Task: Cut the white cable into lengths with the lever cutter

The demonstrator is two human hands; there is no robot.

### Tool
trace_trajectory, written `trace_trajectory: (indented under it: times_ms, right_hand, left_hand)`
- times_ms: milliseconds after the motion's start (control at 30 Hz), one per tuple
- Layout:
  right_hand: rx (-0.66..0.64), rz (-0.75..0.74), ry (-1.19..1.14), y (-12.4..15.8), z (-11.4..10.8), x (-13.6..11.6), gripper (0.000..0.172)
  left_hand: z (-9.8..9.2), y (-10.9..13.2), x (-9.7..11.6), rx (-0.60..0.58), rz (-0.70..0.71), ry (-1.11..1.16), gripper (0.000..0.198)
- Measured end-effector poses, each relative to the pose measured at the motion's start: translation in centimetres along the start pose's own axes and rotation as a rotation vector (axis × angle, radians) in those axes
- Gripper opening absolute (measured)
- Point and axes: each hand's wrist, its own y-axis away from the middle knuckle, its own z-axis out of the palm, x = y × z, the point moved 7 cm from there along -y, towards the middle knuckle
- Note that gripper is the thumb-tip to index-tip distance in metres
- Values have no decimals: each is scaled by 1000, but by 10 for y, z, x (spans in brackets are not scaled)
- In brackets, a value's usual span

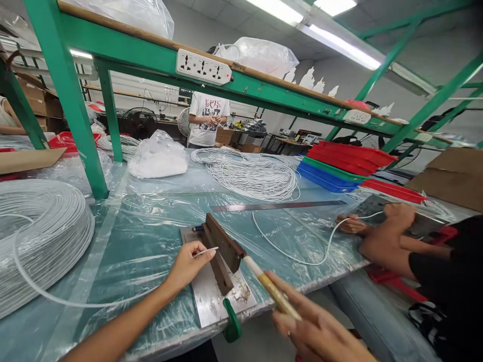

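Observation:
My left hand [187,265] pinches the end of a white cable [56,299] and holds it at the blade of a lever cutter [222,247] bolted to a metal plate [211,296] on the bench edge. My right hand [320,329] rests on the cutter's taped handle [269,286], fingers stretched along it and blurred. The cable trails left to a big white coil [41,236]. A cut length of white cable [298,254] lies across the plastic-covered bench toward a co-worker's hands [373,231] on the right.
A long steel ruler [279,205] lies across the bench. Behind it sit loose cable coils [252,176], a plastic bag [158,156] and stacked red, green and blue trays [343,163]. Green frame posts [71,100] carry a shelf with a power strip [204,67]. Another person [207,120] stands at the back.

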Motion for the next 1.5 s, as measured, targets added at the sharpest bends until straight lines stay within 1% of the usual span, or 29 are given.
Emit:
trace_trajectory:
  times_ms: [33, 67, 133, 167, 233, 300, 367, 433, 500, 567, 667, 767, 867, 933, 1000, 1033, 1100, 1167, 1200, 1233, 1267, 1300, 1333, 1367, 1433, 1500]
  right_hand:
    - [-36, -15, -45, 1, -1, -23, 73]
    - [-67, -48, -88, 0, -1, -48, 72]
    - [-131, -120, -146, -9, 1, -97, 65]
    - [-158, -150, -165, -17, 3, -120, 64]
    - [-203, -204, -195, -39, 10, -160, 71]
    - [-243, -254, -186, -66, 19, -191, 79]
    - [-291, -305, -134, -97, 29, -214, 82]
    - [-330, -356, -83, -129, 39, -230, 76]
    - [-335, -396, -51, -161, 48, -239, 69]
    - [-304, -406, -11, -190, 55, -242, 66]
    - [-244, -381, 52, -225, 67, -242, 68]
    - [-203, -359, 97, -251, 77, -239, 70]
    - [-148, -380, 139, -262, 85, -238, 65]
    - [-98, -432, 158, -256, 88, -237, 60]
    - [-73, -513, 175, -236, 93, -232, 52]
    - [-88, -554, 188, -221, 96, -226, 47]
    - [-194, -598, 233, -184, 110, -202, 36]
    - [-417, -582, 329, -144, 132, -162, 31]
    - [-559, -556, 386, -123, 145, -138, 33]
    - [-720, -539, 447, -102, 159, -112, 39]
    - [-823, -527, 453, -85, 169, -89, 40]
    - [-903, -514, 442, -70, 178, -70, 39]
    - [-946, -515, 417, -58, 185, -55, 36]
    - [-950, -516, 375, -51, 190, -45, 36]
    - [-927, -512, 287, -40, 193, -38, 45]
    - [-856, -489, 144, -36, 183, -45, 51]
  left_hand:
    - [-2, 5, 4, -16, 5, 18, 40]
    - [-2, 10, 6, -32, 2, 37, 41]
    - [-2, 20, 6, -68, -9, 68, 43]
    - [0, 24, 5, -85, -14, 76, 44]
    - [5, 33, 2, -106, -20, 73, 47]
    - [11, 40, 0, -118, -19, 66, 52]
    - [17, 47, -1, -134, -36, 60, 57]
    - [22, 54, -2, -159, -60, 56, 62]
    - [25, 60, -2, -184, -80, 66, 64]
    - [27, 64, -3, -195, -93, 99, 65]
    - [26, 67, -7, -189, -105, 151, 64]
    - [23, 69, -7, -158, -96, 170, 63]
    - [14, 69, 2, -112, -90, 199, 63]
    - [2, 69, 13, -54, -86, 225, 62]
    - [-16, 70, 29, 39, -76, 267, 61]
    - [-27, 70, 37, 99, -65, 298, 59]
    - [-50, 73, 54, 254, -14, 381, 56]
    - [-69, 78, 71, 429, 81, 481, 51]
    - [-76, 80, 79, 502, 136, 534, 49]
    - [-78, 82, 85, 556, 190, 586, 47]
    - [-78, 83, 91, 592, 238, 637, 46]
    - [-76, 83, 96, 608, 276, 684, 44]
    - [-72, 82, 100, 609, 300, 723, 43]
    - [-67, 81, 102, 606, 311, 751, 42]
    - [-59, 78, 106, 567, 298, 727, 39]
    - [-53, 76, 109, 444, 245, 565, 35]
